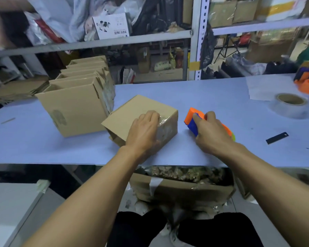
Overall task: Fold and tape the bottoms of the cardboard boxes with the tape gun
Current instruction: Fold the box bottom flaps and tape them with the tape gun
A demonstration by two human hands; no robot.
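Now my left hand (144,130) lies flat, fingers straight, on the taped box (141,120), which sits on the tabletop (43,148); just right of it my right hand (210,130) curls round the tape gun (193,120); I'd press the tape end down firmly before sliding the box aside.

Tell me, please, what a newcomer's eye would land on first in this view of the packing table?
Probably the orange and blue tape gun right of centre on the pale table, gripped by the right hand. Just left of it, the left hand rests on a cardboard box with clear tape across its top. Behind that, a row of open boxes runs back on the left.
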